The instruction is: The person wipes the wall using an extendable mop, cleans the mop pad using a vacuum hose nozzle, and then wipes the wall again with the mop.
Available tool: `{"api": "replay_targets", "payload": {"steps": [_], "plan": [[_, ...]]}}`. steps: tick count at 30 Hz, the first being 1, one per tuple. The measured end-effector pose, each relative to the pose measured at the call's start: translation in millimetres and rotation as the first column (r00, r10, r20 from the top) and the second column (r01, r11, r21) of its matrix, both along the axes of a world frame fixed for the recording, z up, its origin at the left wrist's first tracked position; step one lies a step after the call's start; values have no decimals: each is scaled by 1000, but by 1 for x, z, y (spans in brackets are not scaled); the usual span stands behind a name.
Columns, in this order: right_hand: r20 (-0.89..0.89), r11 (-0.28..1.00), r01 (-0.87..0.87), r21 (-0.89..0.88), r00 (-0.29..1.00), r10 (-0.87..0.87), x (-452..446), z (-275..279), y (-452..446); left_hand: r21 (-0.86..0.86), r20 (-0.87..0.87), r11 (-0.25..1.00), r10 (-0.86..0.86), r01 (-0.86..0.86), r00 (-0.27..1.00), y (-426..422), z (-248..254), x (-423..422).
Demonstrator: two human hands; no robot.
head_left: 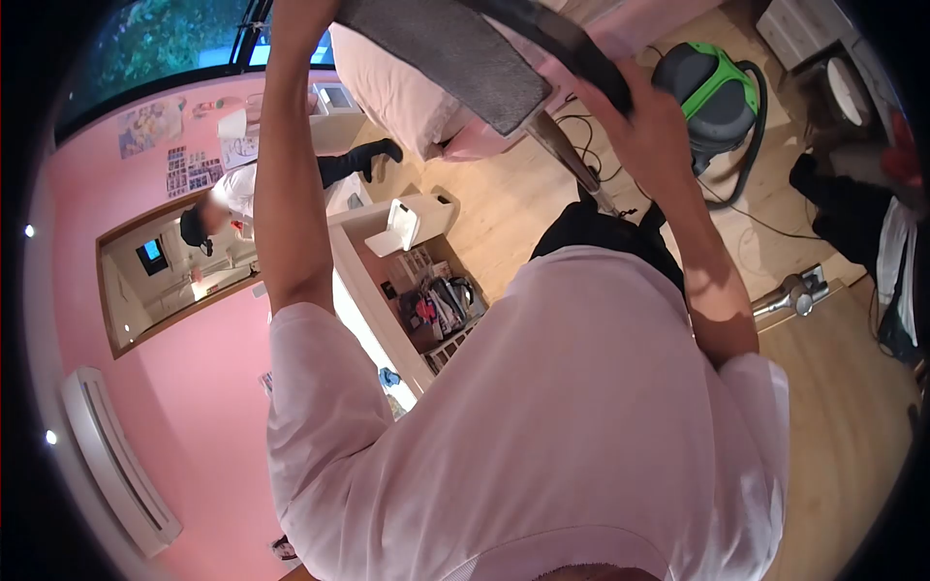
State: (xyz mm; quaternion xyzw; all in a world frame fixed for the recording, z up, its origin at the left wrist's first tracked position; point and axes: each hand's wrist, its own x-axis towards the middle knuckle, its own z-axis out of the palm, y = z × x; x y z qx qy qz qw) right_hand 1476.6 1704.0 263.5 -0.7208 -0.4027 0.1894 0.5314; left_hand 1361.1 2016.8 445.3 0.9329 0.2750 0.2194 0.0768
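Observation:
A flat grey, rough-surfaced panel (450, 58) hangs at the top of the view, with a metal pole (567, 155) below its right corner. My left hand (308, 21) is at the panel's left edge, its fingers hidden or cut off by the frame. A dark curved strip (572, 48) runs above the panel. Its lower end meets my right hand (644, 131), whose fingers are closed around it.
A green and black vacuum cleaner (712, 97) with a hose and cables stands on the wooden floor (765, 194). Left are an open drawer (436, 300), a white cabinet and a person (237, 194) by the mirror. A bed (387, 87) lies beyond; another person's dark clothing shows right.

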Motion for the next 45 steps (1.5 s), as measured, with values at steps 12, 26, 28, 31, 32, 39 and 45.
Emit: {"api": "replay_targets", "payload": {"steps": [12,26,28,31,32,39,45], "plan": [[-190,986,45,-163,979,-76,-3,-55,-100,-6,16,997,75,-75,997,13,4,7],[31,993,-21,-113,999,25,-15,-17,7,-159,47,987,-8,15,999,-2,3,24],[-53,918,-111,-380,994,99,-19,-57,-41,-161,53,987,-15,23,999,26,-3,16],[17,983,5,-183,1000,-2,-20,-121,-126,-139,58,990,48,-40,997,34,2,12],[-214,979,81,-187,969,-121,-17,-124,-153,-104,64,994,34,-27,997,37,3,9],[-180,969,179,170,973,-148,6,-27,-81,-260,15,962,88,-81,996,28,18,10],[82,999,-49,1,995,49,-8,77,23,-517,28,848,-123,120,992,-8,38,19]]}}
